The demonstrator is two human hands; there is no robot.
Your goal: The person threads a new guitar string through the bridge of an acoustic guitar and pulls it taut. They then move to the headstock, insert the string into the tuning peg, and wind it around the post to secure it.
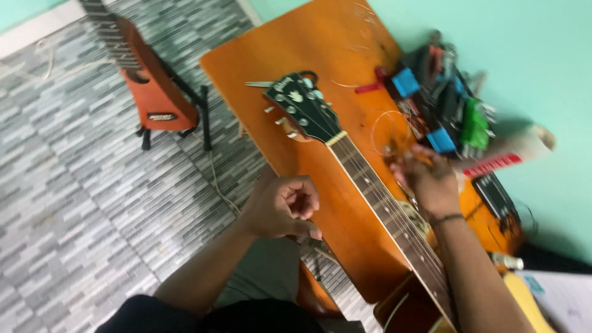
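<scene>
While your left hand (283, 206) was clenched at centre frame, your right hand (431, 179) pinched a coiled string (390, 126) beside the guitar neck (376, 191); a slack, unkinked coil served best.

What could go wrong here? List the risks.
1. The loose string coils by the right hand could snag or prick fingers.
2. The guitar neck crosses the table with its headstock near the edge; a knock might shift it.
3. The tool pile crowds the right hand.

Guitar body (410, 308) cut off at bottom edge, right hand (431, 182) motion-blurred, tool pile (447, 105) indistinct
</scene>
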